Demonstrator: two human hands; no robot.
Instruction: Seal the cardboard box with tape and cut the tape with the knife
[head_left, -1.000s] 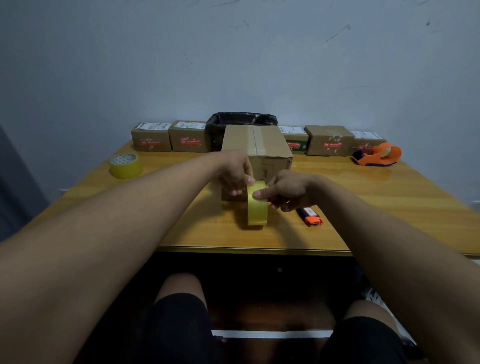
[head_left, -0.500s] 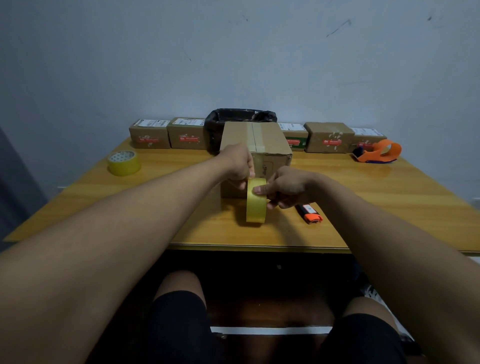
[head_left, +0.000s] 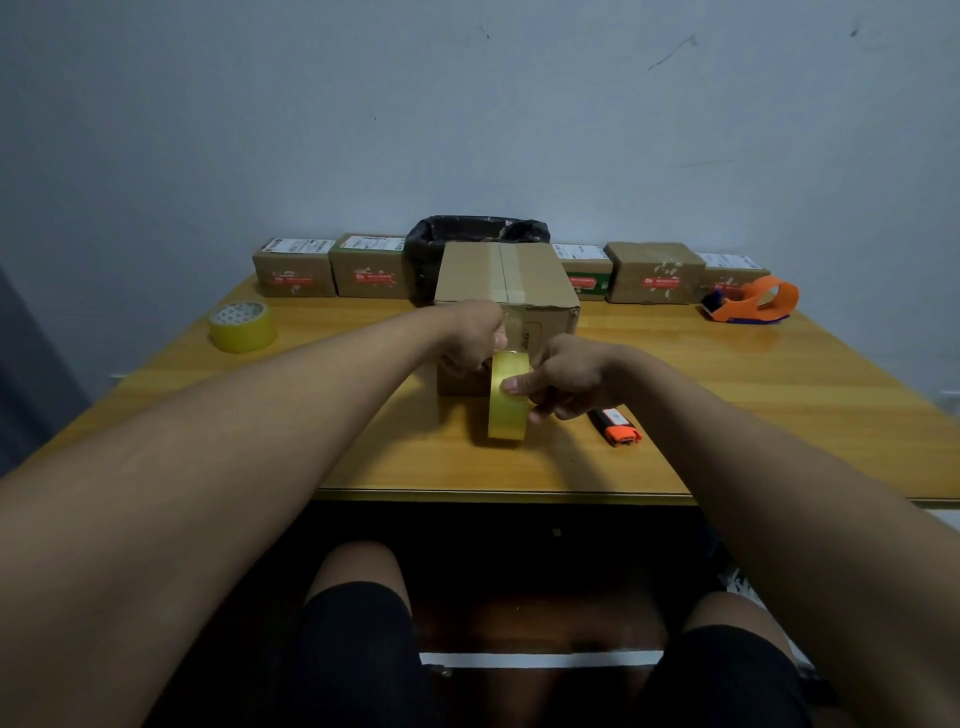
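Before cardboard box: right hand grip closed on upright tape roll; left hand pinches tape end.

No text can be made out. White shipping labels are seen on top of the small cartons along the wall, and red printed bands on their fronts, but the print is too small and blurred to be read. A dark printed mark on the front of the cardboard box is likewise illegible.
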